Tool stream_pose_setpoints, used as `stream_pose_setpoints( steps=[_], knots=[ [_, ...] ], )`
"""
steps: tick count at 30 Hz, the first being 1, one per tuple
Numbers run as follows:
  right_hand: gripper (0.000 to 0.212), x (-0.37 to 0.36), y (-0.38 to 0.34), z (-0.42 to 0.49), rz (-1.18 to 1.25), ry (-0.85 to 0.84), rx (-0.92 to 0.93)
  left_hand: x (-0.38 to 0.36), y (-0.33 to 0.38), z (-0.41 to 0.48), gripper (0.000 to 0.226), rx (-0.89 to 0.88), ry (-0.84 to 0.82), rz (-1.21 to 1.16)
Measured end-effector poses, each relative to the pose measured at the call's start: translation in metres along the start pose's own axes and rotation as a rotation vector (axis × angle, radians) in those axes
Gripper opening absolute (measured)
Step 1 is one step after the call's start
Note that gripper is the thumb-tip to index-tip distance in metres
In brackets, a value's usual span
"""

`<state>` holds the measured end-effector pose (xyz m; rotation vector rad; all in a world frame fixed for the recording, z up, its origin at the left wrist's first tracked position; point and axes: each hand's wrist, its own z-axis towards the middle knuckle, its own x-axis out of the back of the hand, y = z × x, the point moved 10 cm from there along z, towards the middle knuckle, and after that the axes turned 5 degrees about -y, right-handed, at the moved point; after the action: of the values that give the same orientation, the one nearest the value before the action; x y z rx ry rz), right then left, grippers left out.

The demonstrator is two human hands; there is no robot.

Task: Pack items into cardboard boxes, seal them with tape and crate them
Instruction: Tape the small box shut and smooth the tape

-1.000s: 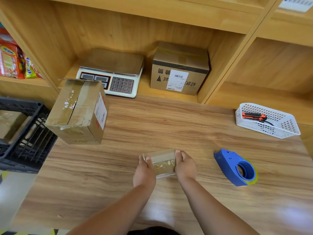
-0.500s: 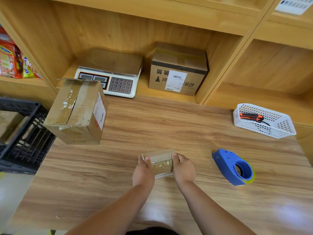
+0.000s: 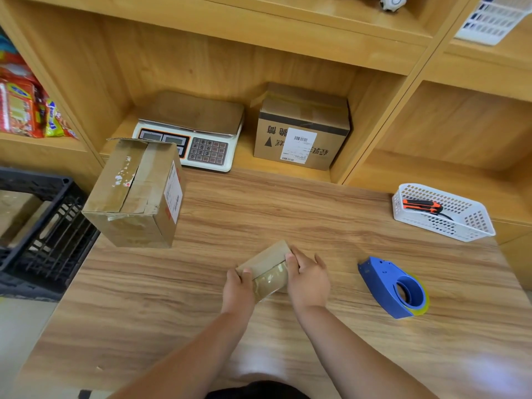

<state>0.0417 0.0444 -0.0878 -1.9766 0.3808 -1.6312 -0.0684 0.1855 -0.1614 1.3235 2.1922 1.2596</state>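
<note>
A small cardboard box (image 3: pixel 266 262), shiny with clear tape on its near face, sits low on the wooden table (image 3: pixel 259 208) near the front middle. My left hand (image 3: pixel 237 289) grips its left end and my right hand (image 3: pixel 308 279) grips its right end; the box is turned at an angle. A blue tape dispenser (image 3: pixel 393 287) lies on the table to the right of my right hand. A larger taped cardboard box (image 3: pixel 135 194) stands at the table's left edge. A black plastic crate (image 3: pixel 43 226) sits beyond that edge, with cardboard inside.
A weighing scale (image 3: pixel 195 133) and a labelled cardboard box (image 3: pixel 300 131) stand in the shelf recess behind the table. A white mesh basket (image 3: pixel 443 211) holding an orange utility knife (image 3: pixel 421 205) is at the right. Snack packets (image 3: pixel 26 110) fill the left shelf.
The small box has been turned between my hands, its right end swinging away from me. My right hand moved forward with it. The other objects have not moved.
</note>
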Motion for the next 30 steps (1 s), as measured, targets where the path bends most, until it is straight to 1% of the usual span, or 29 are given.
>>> stream_pose_setpoints(
  steps=[2, 4, 6, 7, 10, 12, 14, 18, 20, 23, 25, 27, 29, 30],
  knots=[
    [0.033, 0.015, -0.023, 0.001, 0.008, 0.119, 0.201, 0.0, -0.001, 0.003, 0.052, 0.02, -0.026, -0.041],
    [0.034, 0.018, -0.036, 0.0, -0.045, 0.214, 0.362, -0.003, -0.004, 0.01, 0.06, 0.037, -0.07, -0.098],
    [0.034, 0.013, -0.043, -0.003, -0.097, 0.233, 0.459, -0.008, -0.004, 0.011, 0.059, 0.051, -0.139, -0.072],
    [0.033, 0.012, -0.045, -0.005, -0.101, 0.235, 0.485, -0.008, -0.003, 0.012, 0.055, 0.034, -0.151, -0.077],
    [0.031, 0.006, -0.039, -0.01, -0.042, 0.211, 0.505, 0.001, 0.016, 0.005, 0.047, -0.077, -0.113, -0.214],
    [0.026, 0.003, -0.037, -0.013, 0.01, 0.189, 0.522, 0.002, 0.031, 0.002, 0.044, -0.165, -0.127, -0.205],
    [0.024, 0.002, -0.037, -0.017, 0.043, 0.183, 0.541, -0.001, 0.04, 0.003, 0.043, -0.221, -0.151, -0.142],
    [0.031, 0.014, -0.03, -0.015, 0.11, 0.186, 0.498, -0.004, 0.058, -0.001, 0.048, -0.35, -0.182, 0.073],
    [0.052, 0.018, -0.018, -0.007, 0.122, 0.127, 0.412, -0.004, 0.068, -0.005, 0.054, -0.442, -0.181, 0.205],
    [0.088, 0.01, -0.001, 0.001, 0.142, -0.081, 0.272, -0.003, 0.084, -0.01, 0.063, -0.531, -0.202, 0.365],
    [0.102, 0.004, 0.005, 0.002, 0.145, -0.181, 0.208, -0.009, 0.092, -0.01, 0.072, -0.564, -0.271, 0.476],
    [0.111, -0.002, 0.011, 0.002, 0.152, -0.236, 0.166, -0.02, 0.095, -0.007, 0.083, -0.588, -0.369, 0.606],
    [0.112, -0.009, 0.017, 0.004, 0.155, -0.272, 0.131, -0.032, 0.093, -0.003, 0.091, -0.586, -0.48, 0.705],
    [0.108, -0.012, 0.019, 0.006, 0.174, -0.291, 0.112, -0.038, 0.091, -0.001, 0.093, -0.581, -0.536, 0.735]
  ],
)
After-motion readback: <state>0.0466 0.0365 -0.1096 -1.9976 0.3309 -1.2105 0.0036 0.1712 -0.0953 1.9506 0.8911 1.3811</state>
